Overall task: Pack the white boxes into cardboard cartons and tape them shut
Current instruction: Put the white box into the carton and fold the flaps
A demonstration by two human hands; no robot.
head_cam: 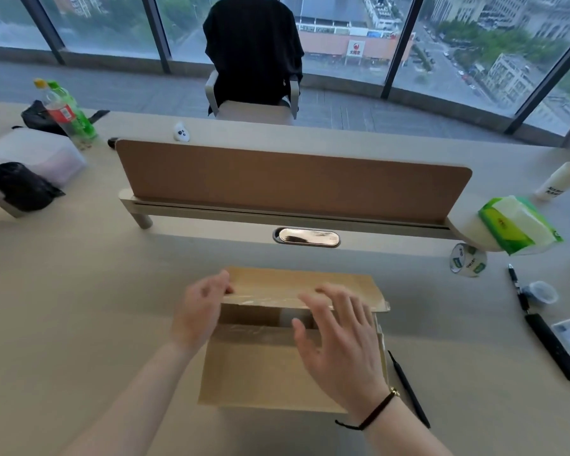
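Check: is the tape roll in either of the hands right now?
No. The tape roll sits on the desk at right, apart from the carton, while the left hand and right hand are on its flaps.

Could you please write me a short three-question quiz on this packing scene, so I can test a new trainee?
1. True or false: both flaps of the cardboard carton are already closed flat.
2. Which hand holds the far flap at its left end? A) left hand B) right hand
3. Fill in: the tape roll stands on the table to the ____ of the carton.

Key
1. False: the far flap is partly raised and a gap shows the inside.
2. A: the left hand's grip is on that end; the right hand is spread open over the carton.
3. Right, beyond the carton's far corner.
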